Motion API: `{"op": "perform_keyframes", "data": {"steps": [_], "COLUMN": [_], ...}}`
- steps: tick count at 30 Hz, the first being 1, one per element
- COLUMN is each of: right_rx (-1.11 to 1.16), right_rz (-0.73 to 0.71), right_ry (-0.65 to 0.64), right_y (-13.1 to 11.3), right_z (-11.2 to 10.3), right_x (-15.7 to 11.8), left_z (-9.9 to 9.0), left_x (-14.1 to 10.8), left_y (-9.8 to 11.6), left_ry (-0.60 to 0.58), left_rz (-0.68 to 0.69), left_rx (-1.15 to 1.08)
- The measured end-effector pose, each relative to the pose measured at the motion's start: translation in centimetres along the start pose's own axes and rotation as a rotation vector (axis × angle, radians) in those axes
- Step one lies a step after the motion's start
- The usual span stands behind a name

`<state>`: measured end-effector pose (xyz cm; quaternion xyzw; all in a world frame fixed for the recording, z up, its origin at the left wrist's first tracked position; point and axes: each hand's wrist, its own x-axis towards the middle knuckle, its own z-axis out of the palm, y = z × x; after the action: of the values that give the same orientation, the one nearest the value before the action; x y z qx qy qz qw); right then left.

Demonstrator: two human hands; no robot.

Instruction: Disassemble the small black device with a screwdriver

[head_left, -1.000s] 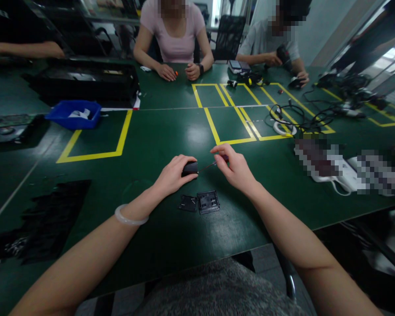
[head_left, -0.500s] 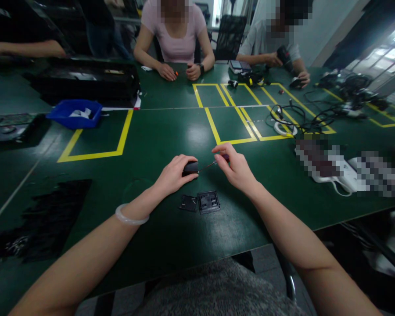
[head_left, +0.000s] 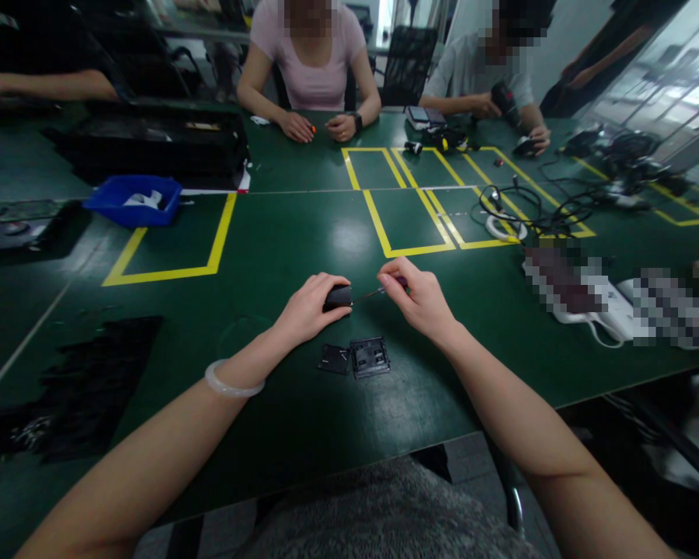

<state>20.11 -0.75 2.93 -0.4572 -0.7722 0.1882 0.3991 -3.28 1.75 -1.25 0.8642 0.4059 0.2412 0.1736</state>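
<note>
Black case (head_left: 339,298): in the person's left hand (head_left: 310,309), beyond two flat parts (head_left: 370,357); long axis hidden by the fingers.
Left grip: wrapped around the case, thumb on the near side.
Right grip: right hand (head_left: 412,295) closed on the screwdriver (head_left: 368,296).
Shaft: points left at the case's right end; contact cannot be told.
Nearer hand: left, touching.
</note>
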Motion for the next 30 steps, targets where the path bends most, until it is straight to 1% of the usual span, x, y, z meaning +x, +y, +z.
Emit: {"op": "perform_keyframes", "data": {"steps": [8,15,30], "right_rx": [0.017,0.015,0.019], "right_rz": [-0.028,-0.005,-0.023], "right_ry": [0.032,0.002,0.024], "right_y": [0.18,0.03,0.03], "right_z": [0.29,0.15,0.3], "right_x": [0.0,0.01,-0.01], "left_z": [0.1,0.05,0.03], "left_x": [-0.02,0.08,0.01], "left_y": [-0.01,-0.06,-0.09], "left_ry": [-0.004,-0.002,0.003], "left_rz": [-0.006,-0.005,0.002], "left_rx": [0.004,0.003,-0.002]}}
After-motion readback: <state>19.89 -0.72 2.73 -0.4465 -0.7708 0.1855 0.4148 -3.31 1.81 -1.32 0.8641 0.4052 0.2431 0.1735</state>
